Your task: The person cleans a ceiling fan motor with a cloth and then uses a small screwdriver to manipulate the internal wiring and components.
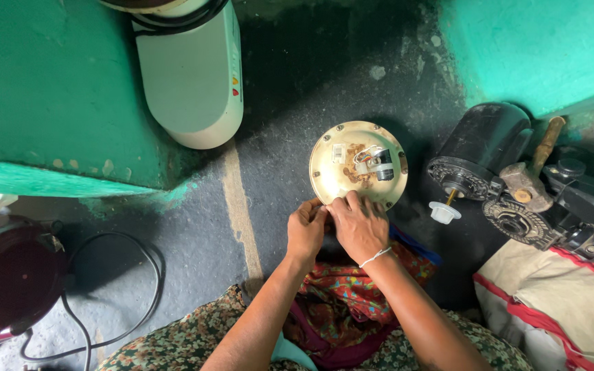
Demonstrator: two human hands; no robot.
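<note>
Round cream-coloured appliance base (357,163) upturned on the floor (201,227), near centre, underside plate and small wired part (374,163) exposed. Left hand (306,230) pinched shut on the near rim; right hand (360,225) curled over the same edge just beside it, grip closed on the rim. Screws around the rim look seated; work at the near edge seemingly unfinished. Black motor (479,148) lying well to the right.

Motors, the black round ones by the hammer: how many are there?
2. One black motor lies right of the round cream base plate; a second motor sits below it, beside the hammer. More may be hidden beyond the right edge.
</note>
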